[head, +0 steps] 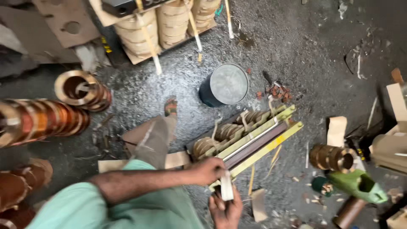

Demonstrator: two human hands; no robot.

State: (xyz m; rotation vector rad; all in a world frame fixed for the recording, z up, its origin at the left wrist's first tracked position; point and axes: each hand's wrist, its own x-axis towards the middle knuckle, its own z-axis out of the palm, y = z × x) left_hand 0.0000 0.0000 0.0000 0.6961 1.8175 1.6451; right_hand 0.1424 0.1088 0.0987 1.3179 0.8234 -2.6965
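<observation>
Both hands closed on one pale flat strip [226,186] — left hand [210,169] pinching its upper end, right hand [226,210] gripping it from below. Strip stands nearly upright at the near end of a transformer core [248,138], which lies on the floor [305,51] — yellow-green clamp bars, dark laminations, tan coils. Round metal tin [224,84] beyond. Copper-coloured wound coils [42,118] stacked at left.

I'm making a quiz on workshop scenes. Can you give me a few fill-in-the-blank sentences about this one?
1. The round metal bucket stands on the ____.
2. The rails on the transformer core are painted ____.
3. The left hand and right hand both grip a pale ____.

Missing words: floor; yellow; strip
</observation>
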